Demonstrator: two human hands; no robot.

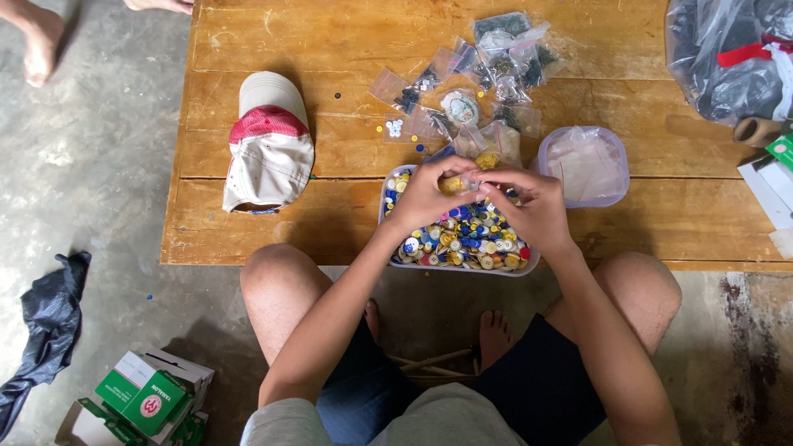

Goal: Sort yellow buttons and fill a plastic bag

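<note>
My left hand and my right hand meet over a clear tub of mixed coloured buttons at the near edge of a low wooden table. Between the fingertips of both hands is a small clear bag of yellow buttons. Just beyond the hands lie more small bags, one holding yellow buttons, others dark buttons. A few loose buttons rest on the wood to the left of them.
A beige and red cap lies on the table's left part. A second clear tub with plastic bags inside stands right of the hands. Large plastic bags sit far right. Green and white boxes and dark cloth lie on the floor. Another person's foot is top left.
</note>
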